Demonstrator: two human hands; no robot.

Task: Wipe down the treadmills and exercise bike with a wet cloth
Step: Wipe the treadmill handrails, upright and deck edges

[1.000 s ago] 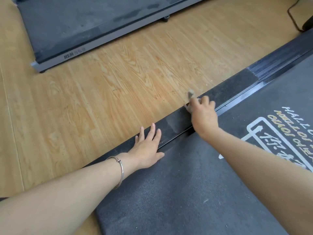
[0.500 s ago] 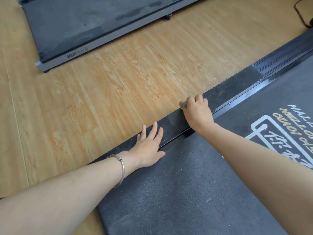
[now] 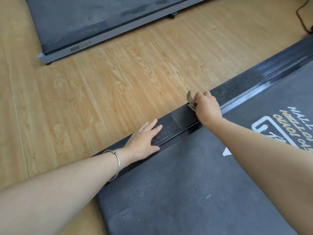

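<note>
We're at the near treadmill [image 3: 169, 209], low right in the head view, working its left side rail [image 3: 176, 122].

- Left hand [image 3: 144, 141]: flat, palm down on the rail, fingers straight and pointing along it, thumb at the rail's inner edge by the belt [image 3: 186, 184]. It holds nothing. There's a metal bangle [image 3: 117, 164] on that wrist.
- Right hand [image 3: 207, 108]: further up the same rail, fingers curled around a bunched grey-brown cloth [image 3: 190, 100]. The cloth's lower part touches the rail near its outer edge, and a loose end sticks up past the knuckles over the floor side.
- Rail surface: glossy black between the two hands, duller and speckled beyond the right hand, then a ribbed section [image 3: 279, 65] further on.
- Belt: dark grey and dusty, with white and gold lettering [image 3: 281, 122] at right, upside down to us. We can't read it in full.
- Far treadmill [image 3: 88, 21]: top left, grey frame, well apart from both hands, with streaky patches on its deck.
- Wood-pattern floor [image 3: 118, 82] lies between the two machines.
- Black cable [image 3: 302, 17] runs across the floor in the top right corner.
</note>
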